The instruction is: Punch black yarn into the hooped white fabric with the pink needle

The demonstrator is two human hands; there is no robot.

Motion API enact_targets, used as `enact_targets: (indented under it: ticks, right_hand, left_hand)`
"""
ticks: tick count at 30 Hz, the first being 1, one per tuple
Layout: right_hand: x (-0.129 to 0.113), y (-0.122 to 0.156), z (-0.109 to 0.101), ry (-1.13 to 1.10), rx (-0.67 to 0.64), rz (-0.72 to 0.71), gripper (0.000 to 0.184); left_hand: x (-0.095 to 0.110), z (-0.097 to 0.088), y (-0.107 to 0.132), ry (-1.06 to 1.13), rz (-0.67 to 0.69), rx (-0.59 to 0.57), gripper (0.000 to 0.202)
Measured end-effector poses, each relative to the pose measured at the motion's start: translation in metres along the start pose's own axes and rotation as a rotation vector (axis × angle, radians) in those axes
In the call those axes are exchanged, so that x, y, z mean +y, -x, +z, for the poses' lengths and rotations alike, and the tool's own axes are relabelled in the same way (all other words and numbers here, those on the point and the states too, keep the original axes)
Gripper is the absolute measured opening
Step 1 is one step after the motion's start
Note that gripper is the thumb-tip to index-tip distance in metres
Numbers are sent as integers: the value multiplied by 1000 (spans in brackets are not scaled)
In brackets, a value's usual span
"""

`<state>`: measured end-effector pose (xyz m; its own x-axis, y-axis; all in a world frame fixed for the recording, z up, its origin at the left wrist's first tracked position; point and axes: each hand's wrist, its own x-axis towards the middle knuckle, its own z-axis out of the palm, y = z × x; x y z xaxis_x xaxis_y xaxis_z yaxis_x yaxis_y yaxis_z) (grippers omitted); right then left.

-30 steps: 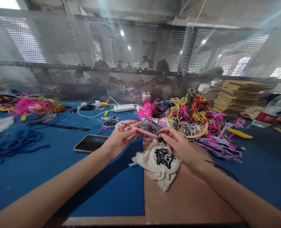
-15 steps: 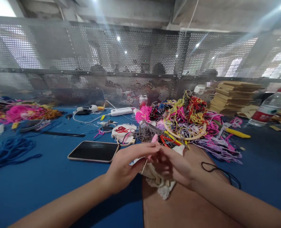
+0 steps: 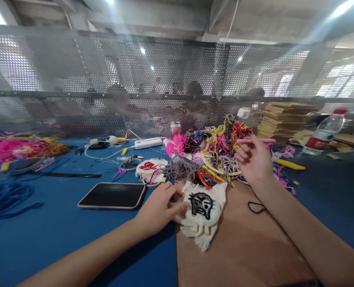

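Observation:
A white cloth stretched in a small embroidery hoop (image 3: 214, 217) lies on a brown board; its middle carries a black and grey stitched figure. My left hand (image 3: 165, 203) grips the hoop at its left edge, thumb on the cloth and fingers curled behind it. Raised above the yarn pile, my right hand (image 3: 254, 161) is closed around a slim pink punch needle (image 3: 268, 140), held roughly level. Black yarn (image 3: 256, 207) lies on the board below my right forearm. Just behind the hoop are red-handled snips (image 3: 205, 180).
Behind the hoop is a tangled yarn pile (image 3: 221, 145). A phone (image 3: 113, 195) and a red-stitched cloth piece (image 3: 149, 166) lie left of it. Further right are a yellow tool (image 3: 290, 164), a bottle (image 3: 323, 133) and stacked cardboard (image 3: 284, 119). A perforated screen (image 3: 165, 87) crosses the back.
My hands, together over the hoop before, are now apart. My right hand has moved up and right with the punch needle; my left stays at the hoop, whose stitched figure is now uncovered.

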<state>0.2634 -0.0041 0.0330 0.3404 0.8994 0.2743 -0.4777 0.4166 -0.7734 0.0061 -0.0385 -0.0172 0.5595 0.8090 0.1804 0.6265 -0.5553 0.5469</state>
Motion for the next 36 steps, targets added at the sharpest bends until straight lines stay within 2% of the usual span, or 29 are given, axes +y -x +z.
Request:
enact_targets:
  ticks: [2,4,8,10,14,18,24,28,33,36]
  right_hand:
    - [2,5,5,30,-42,36,26]
    - [13,16,13,62,-120,189,29]
    - [46,45,26,170,-395,539,35]
    - [60,56,28,256,-424,586,37]
    - [75,63,26,352,-448,489,37]
    - [78,64,24,331,-465,460,37]
    - [80,72,28,346,-423,406,38]
    - [74,76,31,330,-434,368,37]
    - [58,75,30,297,-484,283,33]
    - [49,71,28,276,-532,221,29]
  left_hand:
    - [2,4,0,-26,-10,4,39]
    - [4,6,-1,-50,-19,6,43]
    - [3,7,-2,-76,-37,-10,44]
    - [2,7,-1,-79,-37,-16,45]
    - [4,6,3,-82,-51,-6,44]
    - [7,6,4,-109,-56,3,37]
    - [4,5,-1,-82,-123,-51,31]
    - [6,3,-3,206,-243,-111,28]
    - [15,1,-2,812,-280,-114,23]
    - [17,2,-1,990,-366,-135,29]
